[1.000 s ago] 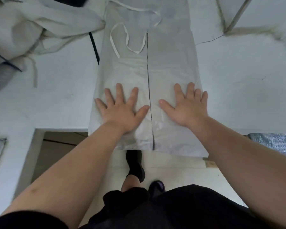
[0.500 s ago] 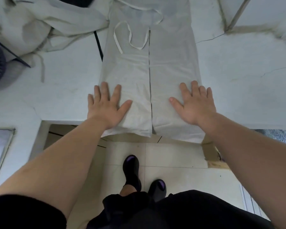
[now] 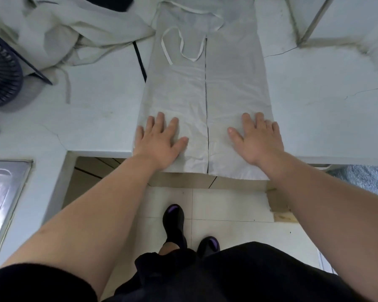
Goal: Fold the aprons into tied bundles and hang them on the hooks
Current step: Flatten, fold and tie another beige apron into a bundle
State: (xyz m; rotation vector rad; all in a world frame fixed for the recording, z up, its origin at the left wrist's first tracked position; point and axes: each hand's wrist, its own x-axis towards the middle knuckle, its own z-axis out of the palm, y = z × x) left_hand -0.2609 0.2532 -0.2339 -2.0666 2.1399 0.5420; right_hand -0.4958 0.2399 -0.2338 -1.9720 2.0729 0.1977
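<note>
Apron (image 3: 234,83), pale grey, lies lengthwise on the white surface (image 3: 96,118), from the far edge to the near edge. Its two long sides are folded in, and they meet in a thin dark line along the middle. The near end of it hangs a little over the near edge of the surface. On the far part of the left half a white strap (image 3: 181,43) lies in a loose loop.

My left hand (image 3: 159,144) presses flat on the left half, close to the near edge, with fingers straight and spread; the little finger reaches the apron's left border. My right hand (image 3: 256,140) presses flat in the same way on the right half, near the right border. Both hands are apart, one at each side of the middle line, and they grip nothing.

At the far left corner a heap of crumpled pale cloth (image 3: 74,29) lies, with long ties trailing toward me. Beside it, at the left edge, stands a dark round ribbed object (image 3: 0,70). A steel sink (image 3: 2,192) is set in the surface at my near left. Below, my black shoes (image 3: 174,223) stand on the tiled floor (image 3: 227,214).
</note>
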